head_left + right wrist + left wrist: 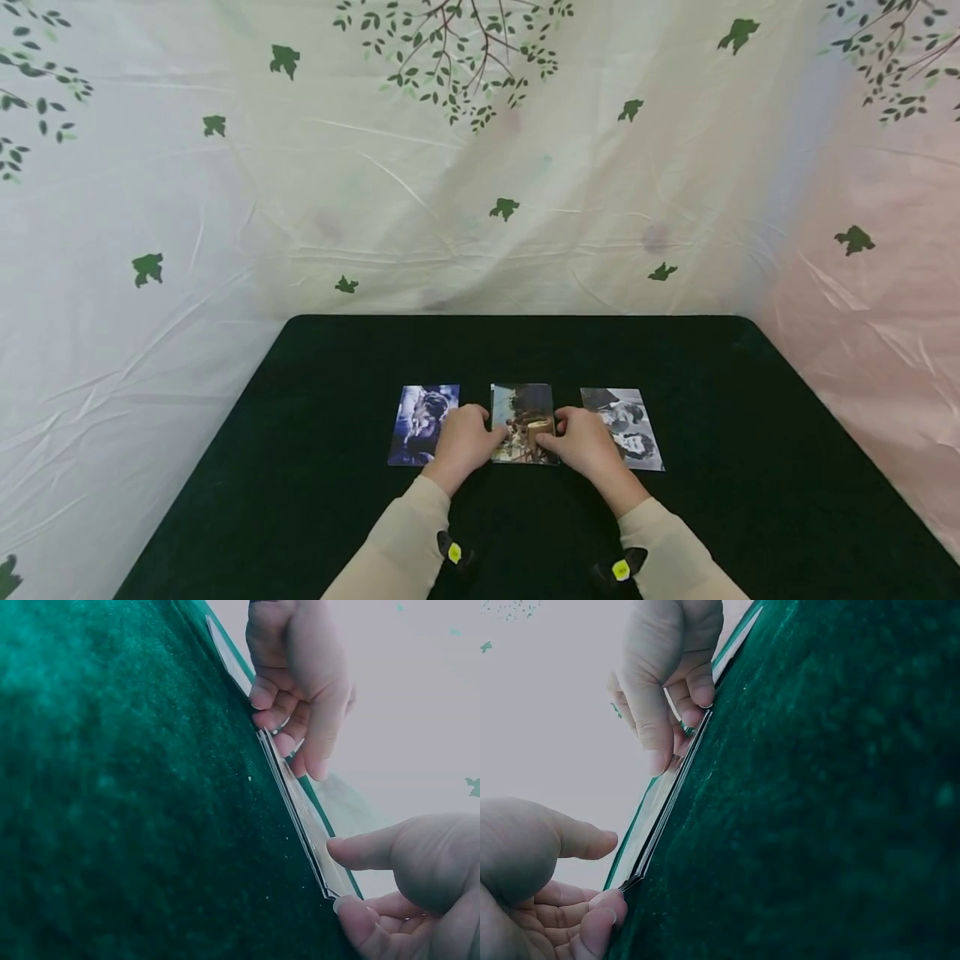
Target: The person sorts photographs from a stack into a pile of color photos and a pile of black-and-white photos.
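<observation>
Now, on the dark green table (360, 354), the left hand (465, 440) and right hand (588, 442), thumbs parted from loosely bent fingers, touch opposite edges of the middle picture-card stack (525, 410), flat between a blue-violet card (422, 418) and a black-and-white card (632, 423).

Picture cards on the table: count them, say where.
3 visible: bluish card left, brownish card in the middle, black-and-white card right. Layered edges suggest more hidden beneath the middle one.
</observation>
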Motion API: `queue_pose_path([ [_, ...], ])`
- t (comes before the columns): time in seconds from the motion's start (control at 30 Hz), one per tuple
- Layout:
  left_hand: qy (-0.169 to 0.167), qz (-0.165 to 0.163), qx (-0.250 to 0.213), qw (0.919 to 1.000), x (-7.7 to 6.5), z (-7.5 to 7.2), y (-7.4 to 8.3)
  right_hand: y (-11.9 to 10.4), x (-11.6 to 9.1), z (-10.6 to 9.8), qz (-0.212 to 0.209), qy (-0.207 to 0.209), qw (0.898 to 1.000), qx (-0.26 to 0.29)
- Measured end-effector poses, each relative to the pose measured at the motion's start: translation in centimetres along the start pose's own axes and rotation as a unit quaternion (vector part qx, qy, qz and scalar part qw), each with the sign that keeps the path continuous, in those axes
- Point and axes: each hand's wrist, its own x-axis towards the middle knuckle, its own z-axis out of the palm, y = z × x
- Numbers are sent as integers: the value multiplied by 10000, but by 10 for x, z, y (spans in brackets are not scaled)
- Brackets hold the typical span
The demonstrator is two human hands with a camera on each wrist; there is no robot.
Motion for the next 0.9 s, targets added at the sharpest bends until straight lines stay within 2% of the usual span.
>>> queue_pose_path([
  [0.37,73,-198,-41,9998,-4,6,4,1,0,3,37,19,10000,30],
  [0.53,126,-194,77,9997,-3,10,3,1,1,4,7,78,10000,53],
  [0.9,98,-405,-3,9991,0,10,4,1,1,5,-1,115,9999,19],
])
